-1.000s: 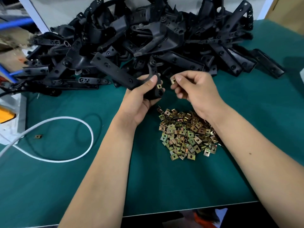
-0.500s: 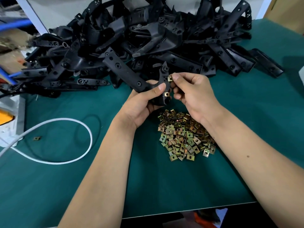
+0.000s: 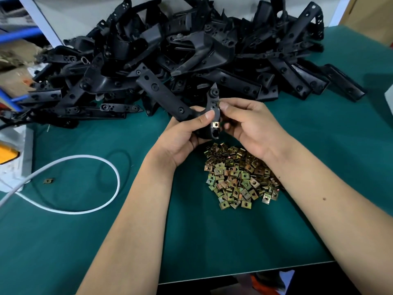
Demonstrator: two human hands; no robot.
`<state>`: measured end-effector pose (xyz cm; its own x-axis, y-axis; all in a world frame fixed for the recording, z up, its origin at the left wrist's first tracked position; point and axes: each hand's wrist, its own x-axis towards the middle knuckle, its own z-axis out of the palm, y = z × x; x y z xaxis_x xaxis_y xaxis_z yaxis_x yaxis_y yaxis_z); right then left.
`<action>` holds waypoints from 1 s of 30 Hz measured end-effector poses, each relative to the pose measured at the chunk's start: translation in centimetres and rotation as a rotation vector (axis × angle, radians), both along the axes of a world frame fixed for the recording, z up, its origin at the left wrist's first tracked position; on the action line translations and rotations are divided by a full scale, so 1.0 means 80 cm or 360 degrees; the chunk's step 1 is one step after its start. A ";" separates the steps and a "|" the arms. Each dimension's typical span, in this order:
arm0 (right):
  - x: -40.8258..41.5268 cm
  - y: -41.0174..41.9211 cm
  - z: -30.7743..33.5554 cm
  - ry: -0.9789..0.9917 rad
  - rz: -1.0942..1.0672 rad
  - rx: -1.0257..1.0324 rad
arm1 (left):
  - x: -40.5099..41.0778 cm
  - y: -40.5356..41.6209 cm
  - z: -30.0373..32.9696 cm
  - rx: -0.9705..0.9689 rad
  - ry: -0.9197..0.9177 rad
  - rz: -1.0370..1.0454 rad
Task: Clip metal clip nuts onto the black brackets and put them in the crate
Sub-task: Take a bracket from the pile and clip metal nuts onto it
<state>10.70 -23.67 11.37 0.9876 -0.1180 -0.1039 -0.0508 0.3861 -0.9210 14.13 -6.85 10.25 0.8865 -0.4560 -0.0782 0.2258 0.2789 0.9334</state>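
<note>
On the green table [image 3: 63, 241], a large heap of black brackets [image 3: 191, 60] fills the far side. Near the middle lies a pile of clip nuts [image 3: 240, 177]. Above it, the left hand [image 3: 180, 139] grips one bracket [image 3: 170, 101]; the right hand [image 3: 253, 124] pinches a clip nut [image 3: 218, 103] against its edge.

Black bracket [image 3: 170, 101] tilting above green mat, one clip nut [image 3: 215, 124] sitting on its lower end; brass-coloured nuts [image 3: 240, 177] lying heaped below; more brackets [image 3: 191, 50] piling behind
</note>
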 end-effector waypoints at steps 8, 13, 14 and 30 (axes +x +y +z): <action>0.001 -0.006 -0.001 -0.0083 0.0037 0.0157 | 0.000 0.002 -0.001 0.0024 0.0016 -0.0048; -0.002 -0.005 0.000 -0.0143 0.0087 0.0228 | 0.001 0.006 0.000 0.0016 0.0055 -0.0117; -0.002 -0.004 -0.001 -0.0145 0.0088 0.0240 | 0.001 0.006 0.001 0.0025 0.0057 -0.0130; -0.001 -0.007 -0.005 -0.0242 -0.0138 -0.0202 | -0.005 -0.011 0.005 0.0221 0.0033 0.0017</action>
<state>10.64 -24.20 10.99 0.9763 -0.2057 0.0666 0.1208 0.2636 -0.9570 13.77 -7.77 10.69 0.8886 -0.4303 -0.1585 0.2434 0.1497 0.9583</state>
